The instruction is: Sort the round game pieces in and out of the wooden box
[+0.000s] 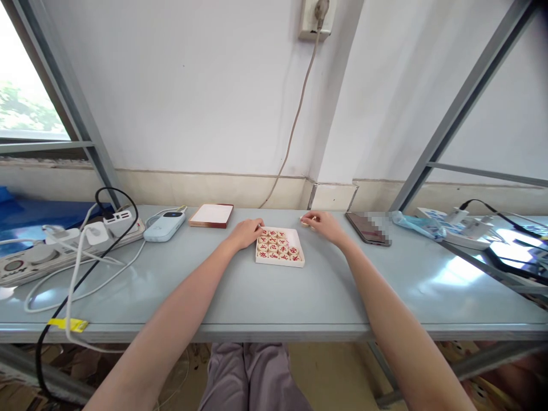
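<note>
Your right hand (322, 224) partly hides the small pieces (305, 221) at its fingertips. Pixel blocks mask part of the dark phone (369, 229); the picture's bottom edge cuts off your trousers (252, 377).

A grey desk (286, 297) bears a white tray (302, 264) of red-marked xiangqi pieces (274, 246), a box lid (211, 216), a power bank (165, 226), power strips (25, 265) with cables, and a dark phone (363, 225).

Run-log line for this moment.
left hand at white box | right hand at loose piece | red-marked pieces in box | phone to right
</note>
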Available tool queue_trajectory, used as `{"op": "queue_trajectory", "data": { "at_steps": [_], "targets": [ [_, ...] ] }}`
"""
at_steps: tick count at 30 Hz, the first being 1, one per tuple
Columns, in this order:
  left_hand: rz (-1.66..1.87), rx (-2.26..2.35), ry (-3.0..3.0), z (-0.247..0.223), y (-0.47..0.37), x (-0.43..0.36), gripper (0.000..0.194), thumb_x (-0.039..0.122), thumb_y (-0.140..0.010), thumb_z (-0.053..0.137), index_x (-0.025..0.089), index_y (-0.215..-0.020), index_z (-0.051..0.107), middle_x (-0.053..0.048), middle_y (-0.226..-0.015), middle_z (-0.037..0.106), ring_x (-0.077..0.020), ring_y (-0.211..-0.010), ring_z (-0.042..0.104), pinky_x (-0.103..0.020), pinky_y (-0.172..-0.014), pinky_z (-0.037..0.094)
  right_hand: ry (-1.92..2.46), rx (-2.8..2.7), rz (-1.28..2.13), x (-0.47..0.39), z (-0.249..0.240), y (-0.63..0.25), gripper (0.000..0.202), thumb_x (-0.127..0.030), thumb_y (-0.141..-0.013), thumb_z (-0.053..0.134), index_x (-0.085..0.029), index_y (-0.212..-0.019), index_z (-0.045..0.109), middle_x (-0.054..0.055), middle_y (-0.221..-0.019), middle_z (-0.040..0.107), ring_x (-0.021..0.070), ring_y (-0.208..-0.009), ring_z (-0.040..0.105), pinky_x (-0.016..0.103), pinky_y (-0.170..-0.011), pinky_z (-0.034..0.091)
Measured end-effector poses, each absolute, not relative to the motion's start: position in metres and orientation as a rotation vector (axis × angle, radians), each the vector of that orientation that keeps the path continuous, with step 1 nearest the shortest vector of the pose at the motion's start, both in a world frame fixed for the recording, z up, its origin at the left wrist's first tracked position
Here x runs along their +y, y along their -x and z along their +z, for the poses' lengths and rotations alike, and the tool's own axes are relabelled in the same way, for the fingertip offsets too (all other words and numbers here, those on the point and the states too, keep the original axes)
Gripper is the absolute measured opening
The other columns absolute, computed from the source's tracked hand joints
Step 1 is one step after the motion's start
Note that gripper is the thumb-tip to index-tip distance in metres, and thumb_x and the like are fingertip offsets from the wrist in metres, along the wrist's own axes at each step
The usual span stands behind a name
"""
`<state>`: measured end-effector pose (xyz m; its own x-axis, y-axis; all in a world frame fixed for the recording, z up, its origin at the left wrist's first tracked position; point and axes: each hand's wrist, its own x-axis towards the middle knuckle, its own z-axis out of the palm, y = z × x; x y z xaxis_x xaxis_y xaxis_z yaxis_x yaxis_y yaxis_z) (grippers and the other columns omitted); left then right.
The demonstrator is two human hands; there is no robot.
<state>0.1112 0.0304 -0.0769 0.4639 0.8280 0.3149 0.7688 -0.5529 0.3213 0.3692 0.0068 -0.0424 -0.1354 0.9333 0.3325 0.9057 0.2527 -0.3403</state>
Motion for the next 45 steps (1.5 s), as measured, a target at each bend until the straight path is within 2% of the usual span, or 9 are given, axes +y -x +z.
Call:
{"op": "queue_trajectory", "data": {
  "at_steps": [4, 7, 16, 21, 27, 30, 35, 39, 45],
  "targets": [
    [0.661, 1.427, -2.575, -0.078, -0.112, 0.032, 0.026, 0.024, -0.084, 0.035, 0.021, -0.094, 0.058, -0.005, -0.086, 0.065, -0.0193, -0.081, 0.057, -0.027, -0.067, 0.039, 1.446, -2.429, 0.570, -0.012, -0.022, -0.354, 0.035, -0.050, -0.077, 0.049, -0.026, -0.092, 0.069, 0.002, -0.090, 0.064, 0.0168, -0.080, 0.053, 0.027, -0.069, 0.040],
    [0.661, 1.435, -2.564, -0.079, -0.112, 0.033, 0.026, 0.025, -0.084, 0.034, 0.021, -0.095, 0.058, -0.005, -0.087, 0.065, -0.0195, -0.081, 0.057, -0.027, -0.065, 0.039, 1.397, -2.617, 0.730, -0.023, -0.013, -0.349, 0.038, -0.054, -0.072, 0.054, -0.030, -0.097, 0.068, 0.001, -0.087, 0.061, 0.0164, -0.078, 0.052, 0.026, -0.067, 0.039],
    [0.652, 1.440, -2.558, -0.079, -0.112, 0.034, 0.026, 0.026, -0.084, 0.034, 0.020, -0.095, 0.057, -0.004, -0.086, 0.064, -0.0182, -0.079, 0.056, -0.026, -0.065, 0.038, 1.511, -2.547, 0.826, -0.014, -0.025, -0.341, 0.044, -0.051, -0.057, 0.067, -0.022, -0.091, 0.070, 0.003, -0.082, 0.057, 0.0183, -0.077, 0.049, 0.027, -0.066, 0.034],
    [0.637, 1.452, -2.572, -0.079, -0.112, 0.034, 0.025, 0.026, -0.084, 0.034, 0.020, -0.094, 0.057, -0.004, -0.084, 0.064, -0.0180, -0.077, 0.056, -0.026, -0.064, 0.037, 1.391, -2.543, 0.827, -0.012, -0.027, -0.344, 0.036, -0.047, -0.059, 0.067, -0.022, -0.085, 0.066, 0.004, -0.095, 0.061, 0.0196, -0.086, 0.048, 0.028, -0.070, 0.035],
    [0.641, 1.449, -2.594, -0.080, -0.112, 0.035, 0.025, 0.026, -0.084, 0.035, 0.020, -0.095, 0.057, -0.005, -0.084, 0.064, -0.0186, -0.079, 0.056, -0.026, -0.065, 0.037, 1.231, -2.566, 0.917, -0.012, -0.026, -0.345, 0.028, -0.040, -0.063, 0.065, -0.020, -0.082, 0.058, 0.003, -0.093, 0.063, 0.0173, -0.084, 0.051, 0.027, -0.072, 0.037],
    [0.641, 1.445, -2.606, -0.080, -0.112, 0.035, 0.026, 0.025, -0.084, 0.034, 0.020, -0.095, 0.057, -0.005, -0.082, 0.064, -0.0188, -0.078, 0.056, -0.026, -0.063, 0.037, 1.273, -2.490, 0.886, -0.011, -0.028, -0.345, 0.031, -0.040, -0.063, 0.066, -0.020, -0.085, 0.059, 0.003, -0.093, 0.063, 0.0172, -0.084, 0.053, 0.028, -0.072, 0.039],
    [0.644, 1.429, -2.591, -0.079, -0.111, 0.033, 0.027, 0.024, -0.085, 0.033, 0.020, -0.096, 0.057, -0.004, -0.082, 0.064, -0.0184, -0.077, 0.056, -0.026, -0.062, 0.037, 1.448, -2.142, 0.667, -0.001, -0.034, -0.356, 0.037, -0.045, -0.072, 0.057, -0.023, -0.101, 0.057, 0.004, -0.095, 0.064, 0.0182, -0.089, 0.055, 0.029, -0.074, 0.041],
    [0.652, 1.422, -2.564, -0.078, -0.111, 0.031, 0.026, 0.024, -0.084, 0.034, 0.020, -0.096, 0.057, -0.004, -0.084, 0.064, -0.0182, -0.077, 0.056, -0.026, -0.063, 0.037, 1.585, -2.009, 0.346, 0.009, -0.041, -0.369, 0.030, -0.045, -0.074, 0.054, -0.023, -0.093, 0.060, 0.004, -0.094, 0.065, 0.0187, -0.083, 0.056, 0.029, -0.069, 0.040],
    [0.643, 1.418, -2.564, -0.078, -0.110, 0.032, 0.026, 0.025, -0.084, 0.034, 0.021, -0.096, 0.057, -0.004, -0.083, 0.064, -0.0181, -0.076, 0.056, -0.026, -0.062, 0.037, 1.709, -2.193, 0.092, 0.017, -0.053, -0.377, 0.022, -0.041, -0.075, 0.054, -0.029, -0.087, 0.068, 0.000, -0.093, 0.065, 0.0188, -0.083, 0.056, 0.029, -0.070, 0.038]
  ]
}}
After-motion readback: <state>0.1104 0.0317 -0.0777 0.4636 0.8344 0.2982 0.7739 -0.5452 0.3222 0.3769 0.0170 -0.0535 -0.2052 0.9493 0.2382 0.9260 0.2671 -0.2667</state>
